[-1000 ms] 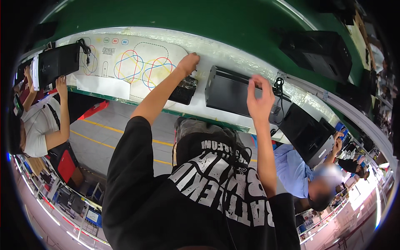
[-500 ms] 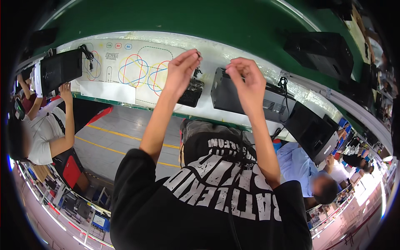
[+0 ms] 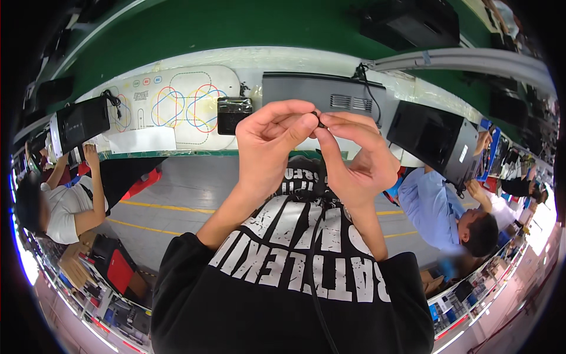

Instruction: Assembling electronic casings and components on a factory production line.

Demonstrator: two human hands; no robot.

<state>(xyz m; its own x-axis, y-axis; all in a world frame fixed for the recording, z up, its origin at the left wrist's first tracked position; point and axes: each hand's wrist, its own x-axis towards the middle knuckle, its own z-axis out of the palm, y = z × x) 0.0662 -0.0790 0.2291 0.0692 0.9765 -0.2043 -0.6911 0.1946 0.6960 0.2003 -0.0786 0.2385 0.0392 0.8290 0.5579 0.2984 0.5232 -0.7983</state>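
My left hand (image 3: 268, 138) and my right hand (image 3: 356, 156) are raised close in front of me, fingertips meeting. Between them they pinch a small black part (image 3: 319, 121), mostly hidden by the fingers. A thin black cord (image 3: 315, 259) hangs down over my black shirt with white lettering; where it begins is hidden behind my hands. Behind my hands on the white workbench (image 3: 259, 65) lie a dark flat device (image 3: 330, 94) with vent slots and a small black box (image 3: 234, 114).
A white mat with coloured loops (image 3: 177, 106) lies on the bench, left of the small box. Black boxes stand at the left (image 3: 79, 124) and right (image 3: 436, 138). One co-worker sits at the left (image 3: 65, 203), another at the right (image 3: 448, 212). A green conveyor surface (image 3: 236, 26) runs behind the bench.
Both hands have left the bench and the devices, come toward me and closed together; their fingertips now meet on a small black part.
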